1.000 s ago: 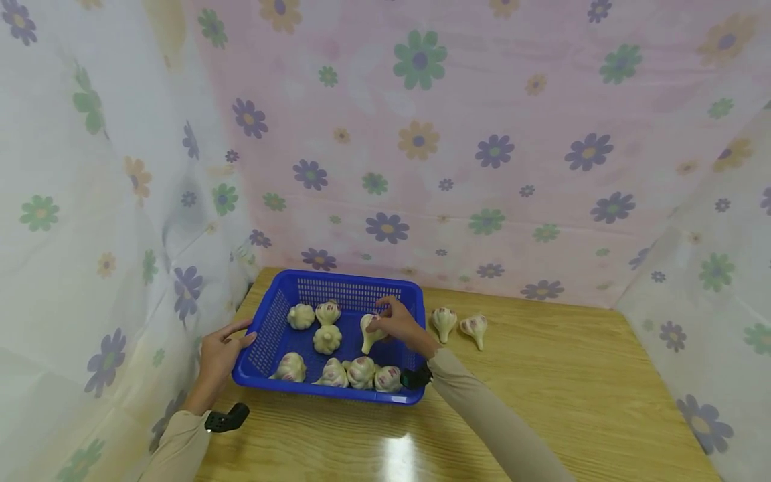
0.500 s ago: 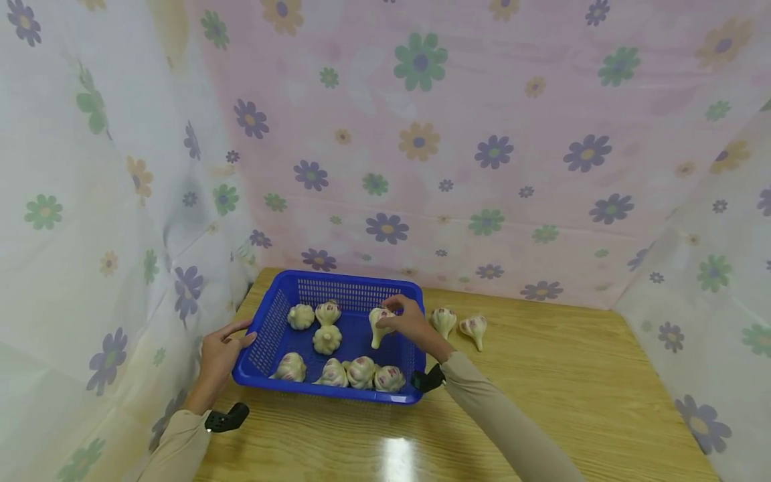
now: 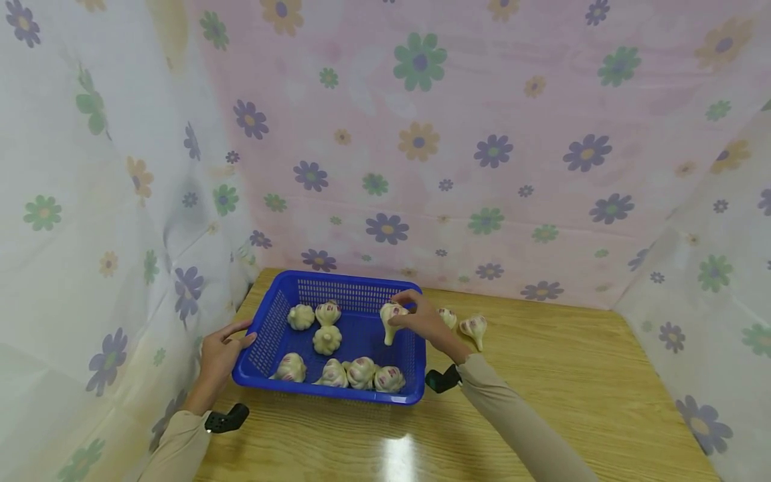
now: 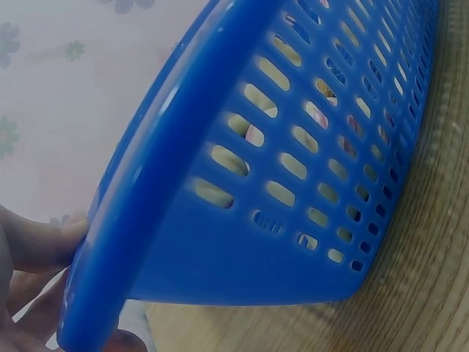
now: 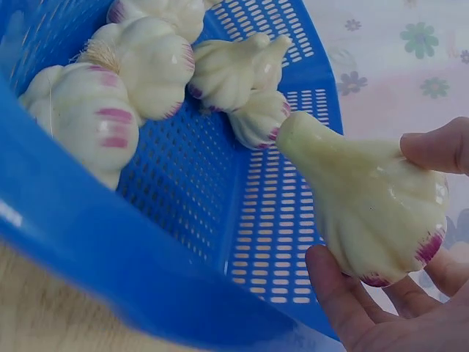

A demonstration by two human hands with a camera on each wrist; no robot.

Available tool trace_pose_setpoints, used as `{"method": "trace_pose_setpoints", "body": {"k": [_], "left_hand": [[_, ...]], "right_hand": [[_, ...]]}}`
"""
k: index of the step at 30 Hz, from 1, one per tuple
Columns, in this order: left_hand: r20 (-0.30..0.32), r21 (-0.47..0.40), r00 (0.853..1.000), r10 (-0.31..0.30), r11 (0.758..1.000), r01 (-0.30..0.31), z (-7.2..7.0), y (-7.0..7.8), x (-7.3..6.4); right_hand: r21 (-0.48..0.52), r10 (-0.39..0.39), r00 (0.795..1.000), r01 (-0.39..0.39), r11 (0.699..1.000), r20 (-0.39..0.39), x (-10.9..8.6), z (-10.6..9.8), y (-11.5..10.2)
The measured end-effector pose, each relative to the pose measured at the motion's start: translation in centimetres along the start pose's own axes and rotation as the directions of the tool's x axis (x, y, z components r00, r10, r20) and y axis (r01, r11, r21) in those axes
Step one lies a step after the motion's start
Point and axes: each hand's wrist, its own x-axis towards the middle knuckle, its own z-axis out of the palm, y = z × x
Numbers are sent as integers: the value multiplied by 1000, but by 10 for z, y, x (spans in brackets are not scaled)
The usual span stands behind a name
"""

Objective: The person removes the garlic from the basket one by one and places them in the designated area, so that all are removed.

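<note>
My left hand (image 3: 219, 355) grips the left rim of a blue plastic basket (image 3: 319, 393), thumb over the edge, as the left wrist view also shows. With my right hand (image 3: 424, 320) I hold a garlic bulb (image 5: 374, 205) by its round end between thumb and fingers, its stem pointing down over the basket's right side. Inside the basket lie several more garlic bulbs: a group toward the back left, including one bulb (image 3: 327, 340), and a row along the near wall, including one bulb (image 3: 361, 372).
Two garlic bulbs lie on the wooden table (image 3: 542, 388) right of the basket; one bulb (image 3: 473, 328) shows fully, while the other bulb (image 3: 447, 316) is partly behind my right hand. Flowered cloth (image 3: 458, 201) hangs at the back and both sides.
My right hand has moved right and slightly up with the garlic bulb, from the basket's inside toward its right rim. My left hand and the basket have stayed in place.
</note>
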Motion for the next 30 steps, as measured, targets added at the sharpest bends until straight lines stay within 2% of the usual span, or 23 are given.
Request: {"method": "trace_pose_setpoints", "body": {"k": [7, 14, 23, 30], "left_hand": [[6, -11, 1000, 9, 1000, -9, -1, 0, 0], [-4, 14, 1000, -13, 1000, 13, 0, -1, 2], [7, 3, 1000, 1, 1000, -1, -1, -1, 1], [0, -8, 1000, -1, 1000, 1, -1, -1, 0]], "right_hand": [[19, -16, 1000, 15, 1000, 19, -7, -13, -3], [24, -41, 999, 40, 999, 31, -18, -21, -4], [-31, -14, 1000, 14, 999, 27, -47, -34, -33], [-52, -23, 1000, 24, 998, 12, -36, -49, 6]]}}
